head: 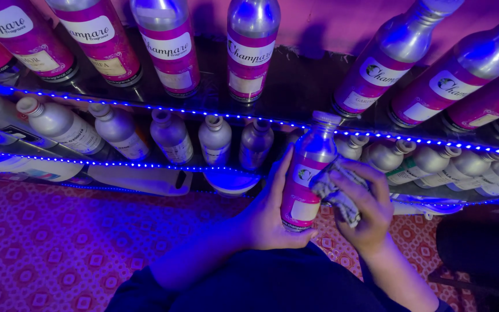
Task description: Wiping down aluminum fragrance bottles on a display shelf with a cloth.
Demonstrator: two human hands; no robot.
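My left hand (270,214) is wrapped around the lower body of a silver metal bottle (309,167) with a pink label and a pale cap, held upright in front of the shelves. My right hand (360,202) clutches a crumpled patterned cloth (333,188) and presses it against the right side of that bottle. Both forearms rise from the bottom of the view over my dark clothing.
Glass shelves edged with blue light strips (145,107) hold rows of silver bottles: large pink-labelled ones (168,46) on top, smaller ones (215,138) below. A white flat object (140,180) lies under the lower shelf. A pink patterned floor covering (59,242) spreads left.
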